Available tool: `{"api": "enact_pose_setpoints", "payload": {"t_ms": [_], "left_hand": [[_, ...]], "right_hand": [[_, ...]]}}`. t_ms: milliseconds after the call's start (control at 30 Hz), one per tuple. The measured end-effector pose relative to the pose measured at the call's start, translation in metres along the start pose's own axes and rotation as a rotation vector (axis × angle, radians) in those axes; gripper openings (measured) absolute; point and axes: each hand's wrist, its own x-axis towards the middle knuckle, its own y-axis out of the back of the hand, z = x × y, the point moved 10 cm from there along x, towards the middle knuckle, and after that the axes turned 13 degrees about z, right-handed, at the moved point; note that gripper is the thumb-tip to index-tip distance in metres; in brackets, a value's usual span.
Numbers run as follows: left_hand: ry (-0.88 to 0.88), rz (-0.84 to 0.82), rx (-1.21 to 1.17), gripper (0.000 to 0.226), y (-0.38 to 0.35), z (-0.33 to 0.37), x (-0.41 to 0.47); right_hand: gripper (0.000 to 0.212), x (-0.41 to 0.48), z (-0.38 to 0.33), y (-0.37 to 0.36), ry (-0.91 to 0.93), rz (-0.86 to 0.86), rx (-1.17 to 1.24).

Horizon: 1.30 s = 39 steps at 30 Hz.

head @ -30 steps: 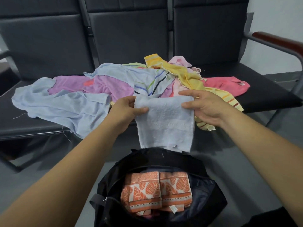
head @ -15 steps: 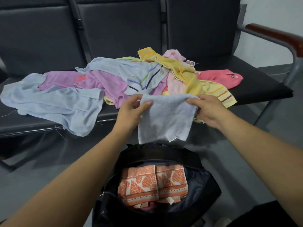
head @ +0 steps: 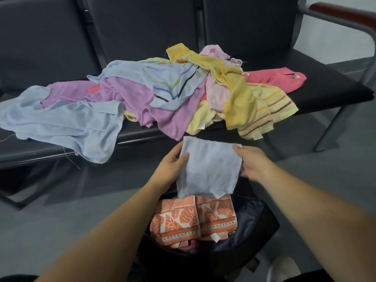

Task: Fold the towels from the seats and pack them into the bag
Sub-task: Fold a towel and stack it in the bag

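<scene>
The left grip point(head: 171, 167) and the right grip point(head: 251, 163) each hold a side edge of the folded pale blue towel point(head: 207, 169), which hangs between them just above the open black bag point(head: 254, 220). Below the grips, orange leaf-print towels point(head: 193, 220) lie in the bag. Beyond the grips, a loose heap of towels point(head: 142, 94) covers the seats point(head: 325, 88).

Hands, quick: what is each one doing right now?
Left hand: pinches the left edge of the folded light-blue towel.
Right hand: grips the same towel's right edge.
</scene>
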Motion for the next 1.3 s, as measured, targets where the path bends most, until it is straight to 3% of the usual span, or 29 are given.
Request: {"api": "enact_pose_setpoints", "payload": {"t_ms": [67, 300, 367, 533, 633, 733, 833, 900, 1000, 1067, 1200, 1300], "left_hand": [[0.068, -0.012, 0.025, 0.046, -0.005, -0.024, -0.002], [0.32, 0.005, 0.005, 0.042, -0.028, -0.117, -0.005], [0.392, 0.029, 0.029, 0.039, -0.028, -0.145, -0.006], [0.524, 0.105, 0.073, 0.042, -0.02, -0.207, -0.005], [0.583, 0.097, 0.106, 0.039, -0.021, -0.243, -0.007], [0.627, 0.076, 0.093, 0.058, -0.027, -0.298, -0.004], [0.628, 0.111, 0.069, 0.042, -0.043, -0.305, -0.008], [0.568, 0.101, 0.122, 0.034, -0.053, -0.292, -0.009], [0.515, 0.057, 0.248, 0.059, -0.063, -0.293, -0.008], [0.53, 0.066, 0.364, 0.066, -0.061, -0.294, -0.009], [0.528, 0.038, 0.506, 0.066, -0.05, -0.299, -0.019], [0.5, -0.026, 0.607, 0.063, -0.048, -0.291, -0.033]], "right_hand": [[0.029, 0.006, 0.024, 0.008, -0.026, 0.019, -0.137], [0.036, 0.032, 0.093, 0.018, -0.111, 0.074, -0.281], [0.045, 0.038, 0.117, 0.012, -0.227, 0.015, -0.198], [0.038, 0.049, 0.182, 0.007, -0.415, -0.096, -0.22], [0.039, 0.074, 0.201, 0.019, -0.321, -0.008, -0.363], [0.031, 0.09, 0.197, 0.022, -0.165, 0.07, -0.496], [0.033, 0.102, 0.197, 0.02, -0.071, 0.126, -0.504], [0.041, 0.103, 0.212, 0.018, -0.108, 0.117, -0.498], [0.072, 0.096, 0.234, 0.011, -0.171, 0.038, -0.675], [0.08, 0.093, 0.236, 0.009, -0.137, 0.017, -0.87], [0.057, 0.092, 0.224, 0.02, -0.105, 0.053, -0.971], [0.028, 0.083, 0.222, 0.027, -0.091, 0.019, -1.084]]}}
